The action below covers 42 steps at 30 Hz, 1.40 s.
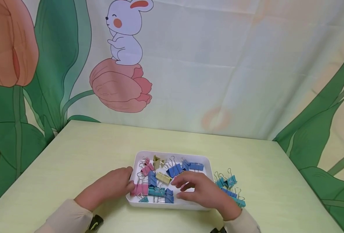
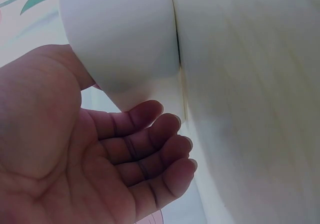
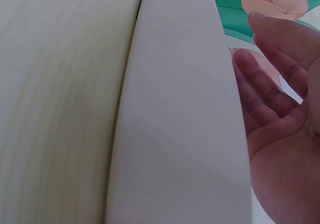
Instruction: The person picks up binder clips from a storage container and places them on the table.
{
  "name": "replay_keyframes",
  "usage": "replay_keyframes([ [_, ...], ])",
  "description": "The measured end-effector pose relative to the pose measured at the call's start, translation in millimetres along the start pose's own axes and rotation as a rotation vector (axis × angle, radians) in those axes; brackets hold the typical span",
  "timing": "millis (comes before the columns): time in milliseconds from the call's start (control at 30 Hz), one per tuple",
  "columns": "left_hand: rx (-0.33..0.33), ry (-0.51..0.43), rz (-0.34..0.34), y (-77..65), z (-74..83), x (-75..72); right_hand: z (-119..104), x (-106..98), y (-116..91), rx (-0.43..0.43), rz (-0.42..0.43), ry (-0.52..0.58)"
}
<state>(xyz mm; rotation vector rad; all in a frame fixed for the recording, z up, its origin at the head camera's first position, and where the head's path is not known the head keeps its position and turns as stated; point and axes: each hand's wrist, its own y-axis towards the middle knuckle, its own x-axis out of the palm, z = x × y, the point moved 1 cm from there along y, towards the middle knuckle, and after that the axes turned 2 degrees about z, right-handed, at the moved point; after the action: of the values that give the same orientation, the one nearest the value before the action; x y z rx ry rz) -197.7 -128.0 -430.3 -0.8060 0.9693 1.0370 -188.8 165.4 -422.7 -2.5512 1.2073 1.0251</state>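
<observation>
A shallow white tray (image 1: 189,205) holds several binder clips in pink, blue, teal and yellow. My left hand (image 1: 118,183) holds the tray's left edge. In the left wrist view the fingers of my left hand (image 2: 145,149) lie bent by the outer wall, and the thumb goes behind it. Over the right part of the tray is my right hand (image 1: 199,189), thumb and fingers apart with nothing seen between them. Near its fingertips lie a yellow binder clip (image 1: 163,178) and a blue binder clip (image 1: 169,196). The right hand covers some of the tray's contents.
Just right of the tray, several teal and blue binder clips (image 1: 230,181) lie in a group on the pale yellow table (image 1: 102,142). A curtain (image 1: 189,81) printed with a rabbit and tulips hangs behind the table.
</observation>
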Motion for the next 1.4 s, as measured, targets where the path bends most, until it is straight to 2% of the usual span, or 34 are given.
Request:
replay_keyframes([
  [533, 0.014, 0.002, 0.016, -1.5, 0.0, -0.1, -4, 25, 18, 0.065, -0.005, 0.002],
  [933, 0.034, -0.008, 0.03, -2.2, -1.1, -0.1, -4, 31, 23, 0.015, -0.017, -0.077],
  [1200, 0.014, 0.002, 0.028, -1.0, -2.0, 1.5, -3, 33, 27, 0.045, -0.041, -0.107],
  [1400, 0.019, 0.01, 0.021, -1.6, -1.5, 0.7, -2, 35, 28, 0.032, -0.03, -0.15],
])
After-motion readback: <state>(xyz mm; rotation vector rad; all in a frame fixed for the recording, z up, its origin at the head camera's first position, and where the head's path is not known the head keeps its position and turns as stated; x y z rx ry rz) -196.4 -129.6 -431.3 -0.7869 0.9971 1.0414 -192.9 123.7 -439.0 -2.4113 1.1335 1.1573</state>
